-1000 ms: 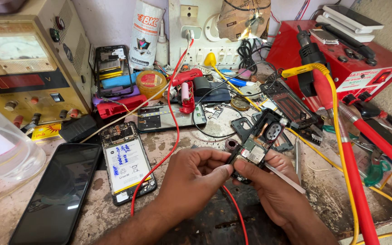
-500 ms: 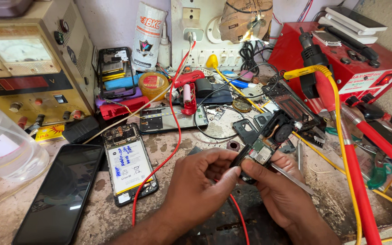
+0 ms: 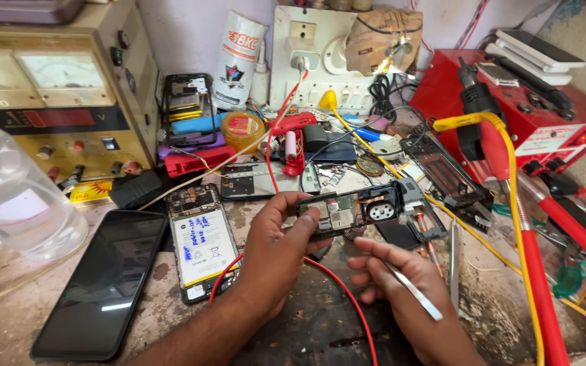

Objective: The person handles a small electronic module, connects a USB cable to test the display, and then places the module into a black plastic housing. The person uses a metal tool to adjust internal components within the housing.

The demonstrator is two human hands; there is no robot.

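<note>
Opened phone chassis [image 3: 357, 210] gripped by left hand [image 3: 276, 251] above tabletop [image 3: 306, 325]; tweezers [image 3: 412, 291] pinched in right hand [image 3: 401, 298]. Red wire [image 3: 337, 285] crossed beneath. Battery-exposed phone [image 3: 201, 247], black phone [image 3: 106, 281] laid leftward. Right wrist cut off.

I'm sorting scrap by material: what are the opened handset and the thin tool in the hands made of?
Opened handset: apparently matte black plastic frame around a circuit board with shiny metal shields. Thin tool: probably bare steel, given its bright silvery glint; likely tweezers, though that's uncertain.
</note>
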